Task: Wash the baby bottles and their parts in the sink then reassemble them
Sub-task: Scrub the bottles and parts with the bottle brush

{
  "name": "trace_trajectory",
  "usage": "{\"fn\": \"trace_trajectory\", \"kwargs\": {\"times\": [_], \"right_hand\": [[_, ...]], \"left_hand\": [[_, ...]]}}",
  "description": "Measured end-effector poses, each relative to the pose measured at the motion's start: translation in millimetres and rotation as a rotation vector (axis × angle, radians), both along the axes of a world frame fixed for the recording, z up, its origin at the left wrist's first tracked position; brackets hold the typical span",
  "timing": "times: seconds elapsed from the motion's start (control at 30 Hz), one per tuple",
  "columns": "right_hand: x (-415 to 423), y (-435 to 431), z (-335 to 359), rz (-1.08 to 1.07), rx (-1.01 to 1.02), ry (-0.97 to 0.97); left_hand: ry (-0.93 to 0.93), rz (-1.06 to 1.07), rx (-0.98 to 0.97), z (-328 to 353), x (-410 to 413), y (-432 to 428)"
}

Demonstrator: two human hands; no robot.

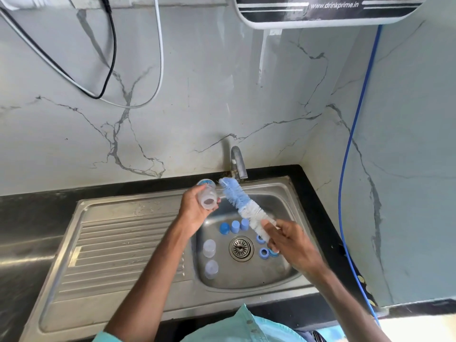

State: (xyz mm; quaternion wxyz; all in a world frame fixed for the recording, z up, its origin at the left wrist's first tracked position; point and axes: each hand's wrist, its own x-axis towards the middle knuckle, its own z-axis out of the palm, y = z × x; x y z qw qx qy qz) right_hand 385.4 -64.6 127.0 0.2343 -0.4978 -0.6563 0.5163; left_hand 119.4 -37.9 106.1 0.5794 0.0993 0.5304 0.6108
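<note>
Steel sink (283, 188) sat in a marble-look corner, tap (238, 164) at the back rim. Our left hand (195, 211) had its fingers curled round a clear bottle (208, 197) above the basin's left edge. Our right hand (288, 240) pinched the bottle brush (243, 202) low on its shaft, bristles beside the bottle, not inside.

Our call: line the tip up with the mouth, push straight, then twist.

Room was tight. The tap stood just behind the tip, and caps (234, 227), rings (264, 253) and spare bottles (209, 248) lay below.
</note>
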Motion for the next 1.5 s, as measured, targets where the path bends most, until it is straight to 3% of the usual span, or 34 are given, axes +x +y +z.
{"fn": "trace_trajectory", "kwargs": {"times": [0.1, 0.23, 0.4, 0.57, 0.73, 0.87, 0.97, 1.13, 1.23, 1.4, 1.5], "right_hand": [[-14.2, -7.0, 6.4, 0.037, 0.163, 0.036], [-29.5, -5.6, -4.9, 0.015, 0.381, -0.146], [-28.9, 14.8, -11.8, -0.208, 0.391, -0.122], [-29.6, -6.0, -5.3, 0.022, 0.478, -0.097], [-21.9, 10.8, -8.0, -0.185, 0.423, -0.053], [-27.1, -7.2, -6.2, -0.009, 0.522, -0.096], [-22.5, 8.4, -4.9, -0.255, 0.448, -0.042], [-32.1, -14.6, -1.3, -0.009, 0.512, -0.07], [-25.7, 6.2, -7.7, -0.21, 0.469, -0.062], [-27.5, -9.7, -8.6, -0.083, 0.486, -0.067], [-12.8, 10.2, -9.7, -0.218, 0.501, -0.101]], "left_hand": [[-0.076, -0.022, 0.045, 0.8, 22.2, -11.0], [-0.101, -0.001, -0.019, 4.4, 54.7, -20.1], [-0.191, 0.038, -0.082, 12.9, 66.2, -24.2], [-0.106, 0.112, -0.061, 14.4, 64.5, -25.4], [-0.15, 0.042, -0.09, 23.8, 73.2, -27.5], [-0.135, 0.029, -0.053, 18.2, 79.6, -30.1], [-0.189, -0.016, -0.041, 15.9, 84.0, -32.1], [-0.164, -0.035, 0.048, 15.2, 90.2, -36.9], [-0.182, -0.118, 0.06, 19.5, 94.4, -40.1], [-0.274, -0.044, 0.111, 14.4, 89.9, -43.8], [-0.29, -0.042, 0.074, 13.1, 92.6, -42.9]]}}
